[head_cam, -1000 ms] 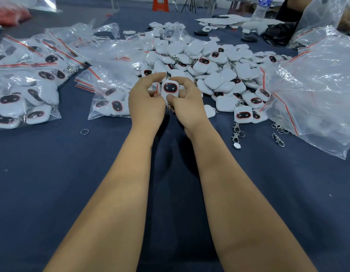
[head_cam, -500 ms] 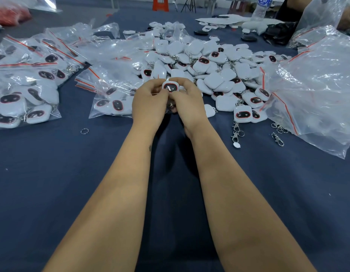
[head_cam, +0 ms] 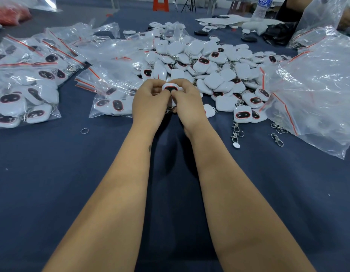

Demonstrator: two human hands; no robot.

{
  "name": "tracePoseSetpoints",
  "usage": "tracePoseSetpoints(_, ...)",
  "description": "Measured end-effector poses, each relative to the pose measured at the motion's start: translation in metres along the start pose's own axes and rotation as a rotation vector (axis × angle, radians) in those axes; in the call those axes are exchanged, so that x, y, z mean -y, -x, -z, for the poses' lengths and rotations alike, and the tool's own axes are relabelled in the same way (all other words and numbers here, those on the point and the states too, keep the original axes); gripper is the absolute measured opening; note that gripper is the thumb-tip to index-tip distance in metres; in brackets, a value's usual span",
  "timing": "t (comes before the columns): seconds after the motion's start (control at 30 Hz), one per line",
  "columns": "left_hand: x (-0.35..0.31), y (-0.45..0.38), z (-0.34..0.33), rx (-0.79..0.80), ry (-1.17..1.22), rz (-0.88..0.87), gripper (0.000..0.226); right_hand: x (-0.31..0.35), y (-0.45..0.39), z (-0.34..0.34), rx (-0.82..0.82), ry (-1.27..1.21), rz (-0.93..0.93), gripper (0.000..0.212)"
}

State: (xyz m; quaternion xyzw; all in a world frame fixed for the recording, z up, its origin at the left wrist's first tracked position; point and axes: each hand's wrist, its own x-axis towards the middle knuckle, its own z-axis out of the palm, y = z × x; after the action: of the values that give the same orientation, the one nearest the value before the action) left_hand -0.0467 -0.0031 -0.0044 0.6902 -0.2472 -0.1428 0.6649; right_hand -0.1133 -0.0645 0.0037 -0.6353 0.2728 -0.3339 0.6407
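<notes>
The person is holding 1 white keychain gadget (head_cam: 170,88) up between both hands, just above the tabletop (head_cam: 52,173) and right at the near edge of the big loose pile (head_cam: 209,61) of the same pieces. The left hand (head_cam: 150,101) is pinching its left side and the right hand (head_cam: 186,103) is pinching its right side, so each grip is closed on the gadget, with the dark red-rimmed oval face turned up toward the person. To my eye they are either checking it or working on the ring fitting underneath. Doing that well is going to mean keeping the left grip steady as the anchor, letting the right one do the fine work, and staying clear of the pile so no neighbouring chain is catching. The zip bag (head_cam: 115,103) of finished pieces is lying just left of the hands, and a loose split ring (head_cam: 84,131) and 2 or 3 lobster clasps (head_cam: 236,132) are sitting near on either side. What I am not seeing is the gadget's lower half: the hands are covering it, so whether a ring or chain is attached is impossible to tell. The large plastic bag (head_cam: 317,95) on the right is too crumpled to read.
</notes>
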Motion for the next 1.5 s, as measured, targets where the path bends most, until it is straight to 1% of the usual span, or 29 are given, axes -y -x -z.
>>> tracePoseSetpoints(0.4, -0.002, 0.004, 0.003, 0.009, 0.002, -0.037, 0.028, -0.003, -0.003, -0.001, -0.032, 0.045, 0.001, 0.026)
tracePoseSetpoints(0.67, -0.002, 0.005, 0.003, -0.045, -0.034, -0.025, 0.022, -0.003, -0.003, -0.002, -0.002, 0.005, -0.012, 0.029)
tracePoseSetpoints(0.87, -0.001, 0.004, 0.003, -0.036, -0.025, -0.036, 0.023, -0.003, -0.002, -0.002, -0.009, 0.007, -0.025, 0.028)
tracePoseSetpoints(0.93, -0.001, 0.004, 0.001, -0.046, -0.032, -0.043, 0.023, -0.002, -0.002, -0.002, -0.028, -0.039, -0.039, 0.025)
tracePoseSetpoints(1.03, -0.002, 0.003, -0.001, -0.121, -0.042, -0.044, 0.025, -0.001, -0.004, -0.002, -0.089, -0.168, -0.084, 0.021)
tracePoseSetpoints(1.13, -0.001, 0.003, 0.0, -0.159, -0.209, -0.136, 0.03, 0.001, -0.007, 0.004, -0.164, -0.328, -0.116, 0.022)
tracePoseSetpoints(1.2, 0.0, 0.003, 0.002, -0.18, -0.336, -0.196, 0.038, 0.002, -0.008, 0.007, -0.172, -0.472, -0.127, 0.019)
tracePoseSetpoints(1.27, 0.003, 0.0, 0.003, -0.191, -0.435, -0.201, 0.047, 0.002, -0.009, 0.008, -0.152, -0.594, -0.13, 0.015)
tracePoseSetpoints(1.33, 0.005, -0.001, 0.003, -0.16, -0.52, -0.168, 0.051, 0.002, -0.008, 0.008, -0.115, -0.679, -0.116, 0.014)
tracePoseSetpoints(1.43, 0.006, 0.001, 0.002, -0.123, -0.626, -0.169, 0.038, 0.003, -0.007, 0.007, -0.067, -0.738, -0.097, 0.026)
tracePoseSetpoints(1.5, 0.004, 0.002, 0.002, -0.143, -0.609, -0.174, 0.032, 0.004, -0.006, 0.007, -0.041, -0.746, -0.093, 0.034)
